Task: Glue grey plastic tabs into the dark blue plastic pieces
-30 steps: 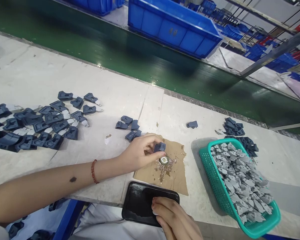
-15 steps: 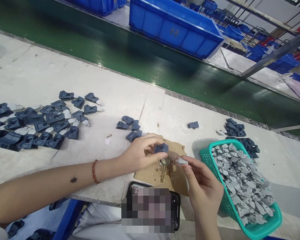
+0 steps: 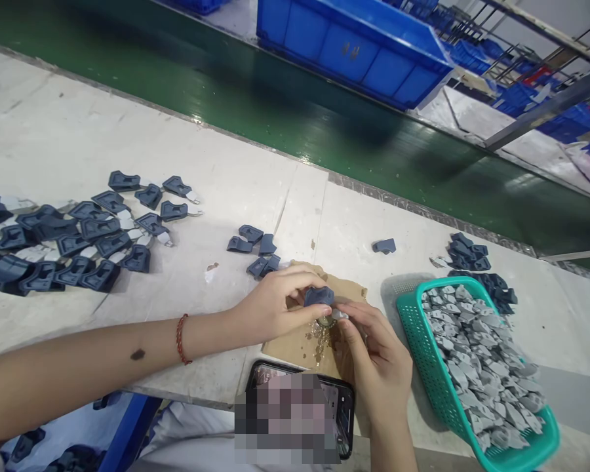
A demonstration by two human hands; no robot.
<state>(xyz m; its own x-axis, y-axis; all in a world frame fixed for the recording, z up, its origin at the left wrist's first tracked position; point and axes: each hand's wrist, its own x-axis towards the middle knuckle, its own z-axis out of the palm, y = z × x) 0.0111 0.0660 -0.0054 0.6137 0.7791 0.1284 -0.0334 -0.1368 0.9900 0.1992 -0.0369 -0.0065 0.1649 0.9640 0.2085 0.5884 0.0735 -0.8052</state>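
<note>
The left hand [image 3: 286, 303] is gripping a curved, matte navy block [image 3: 318, 296]; the right hand [image 3: 382, 357] is pinching a small grey piece [image 3: 340, 314].

One navy part [image 3: 318, 295] in left hand [image 3: 286, 303], one grey piece [image 3: 339, 314] in right hand [image 3: 381, 357], five navy blocks [image 3: 250, 233] clustered beyond left, one basket [image 3: 415, 337] rightward, one phone [image 3: 345, 412] nearside.

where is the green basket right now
In the head view, the green basket stands at the lower right, just right of the person's right hand, heaped with grey pieces; dark blue parts lie by its far end.
</note>
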